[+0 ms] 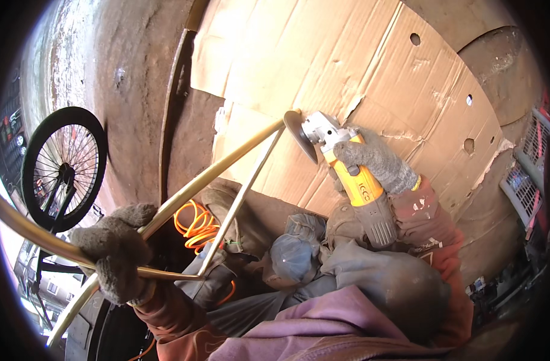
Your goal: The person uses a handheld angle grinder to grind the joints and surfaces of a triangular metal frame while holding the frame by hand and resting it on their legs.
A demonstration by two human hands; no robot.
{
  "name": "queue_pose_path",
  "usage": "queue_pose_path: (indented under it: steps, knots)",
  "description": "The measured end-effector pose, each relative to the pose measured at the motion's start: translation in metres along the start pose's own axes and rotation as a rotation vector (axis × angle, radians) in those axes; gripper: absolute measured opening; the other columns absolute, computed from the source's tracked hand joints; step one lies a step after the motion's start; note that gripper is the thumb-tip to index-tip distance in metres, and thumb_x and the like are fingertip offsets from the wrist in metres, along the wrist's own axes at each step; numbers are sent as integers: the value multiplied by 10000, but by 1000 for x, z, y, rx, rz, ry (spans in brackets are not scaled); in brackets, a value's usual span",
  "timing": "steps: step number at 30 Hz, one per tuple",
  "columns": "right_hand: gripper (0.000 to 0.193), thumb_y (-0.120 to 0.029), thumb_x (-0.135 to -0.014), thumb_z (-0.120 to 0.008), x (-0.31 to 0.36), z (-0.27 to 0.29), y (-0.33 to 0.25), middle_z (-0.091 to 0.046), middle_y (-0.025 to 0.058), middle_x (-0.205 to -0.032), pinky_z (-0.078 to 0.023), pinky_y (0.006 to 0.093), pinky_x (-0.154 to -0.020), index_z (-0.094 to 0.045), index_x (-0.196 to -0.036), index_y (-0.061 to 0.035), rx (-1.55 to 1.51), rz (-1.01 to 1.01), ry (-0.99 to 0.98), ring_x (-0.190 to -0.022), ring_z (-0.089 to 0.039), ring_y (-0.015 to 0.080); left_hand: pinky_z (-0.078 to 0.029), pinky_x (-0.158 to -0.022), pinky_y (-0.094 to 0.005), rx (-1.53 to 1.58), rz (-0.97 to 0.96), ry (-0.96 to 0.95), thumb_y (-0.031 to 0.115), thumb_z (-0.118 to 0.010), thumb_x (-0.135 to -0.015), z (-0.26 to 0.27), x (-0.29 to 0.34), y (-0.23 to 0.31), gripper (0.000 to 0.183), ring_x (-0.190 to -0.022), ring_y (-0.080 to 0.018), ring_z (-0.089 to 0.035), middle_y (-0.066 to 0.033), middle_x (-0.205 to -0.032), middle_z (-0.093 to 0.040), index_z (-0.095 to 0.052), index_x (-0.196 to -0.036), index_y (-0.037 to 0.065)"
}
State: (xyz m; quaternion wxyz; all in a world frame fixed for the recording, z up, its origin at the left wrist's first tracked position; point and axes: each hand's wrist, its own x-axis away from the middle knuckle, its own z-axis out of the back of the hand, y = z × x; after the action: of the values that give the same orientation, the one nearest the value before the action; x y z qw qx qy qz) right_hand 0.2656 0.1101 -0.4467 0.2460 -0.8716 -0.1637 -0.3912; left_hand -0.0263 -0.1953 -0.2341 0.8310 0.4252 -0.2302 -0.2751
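My left hand (115, 249), in a grey knit glove, grips a frame of pale yellow metal tubes (217, 171) where several tubes meet. The tubes run up and right to a joint over flattened cardboard (347, 66). My right hand (377, 159), also gloved, holds a yellow and grey angle grinder (353, 180). Its disc (299, 135) stands right beside the joint at the tubes' far end; contact cannot be told.
A bicycle wheel (64, 168) with black tyre stands at the left. An orange coiled hose (196, 225) lies below the tubes. A curved metal strip (172, 102) edges the dirt ground. Plastic crates (531, 162) sit at the right.
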Motion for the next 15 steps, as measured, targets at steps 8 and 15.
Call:
queue_pose_path:
  steps: [8,15]
  knots:
    - [434,-328,-958,-809,4,4,-4,-698,74,-853,-574,324,-608,-659,-1189,7,-22,-41,-39,-674,-669,157,-520,-738,-326,-814,-329,-106,120,-624,-1069,29,-2,-36,106,-744,-162,-589,-51,-949,-606,-598,-1030,26]
    - [396,-198,-912,-873,13,-1,15,-720,75,-904,-548,279,-627,-681,-1191,7,-2,-5,9,-705,-661,122,-616,-902,-423,-76,3,128,142,-571,-1115,-11,-52,-45,288,-732,-147,-580,-11,-805,-485,-629,-1290,-80]
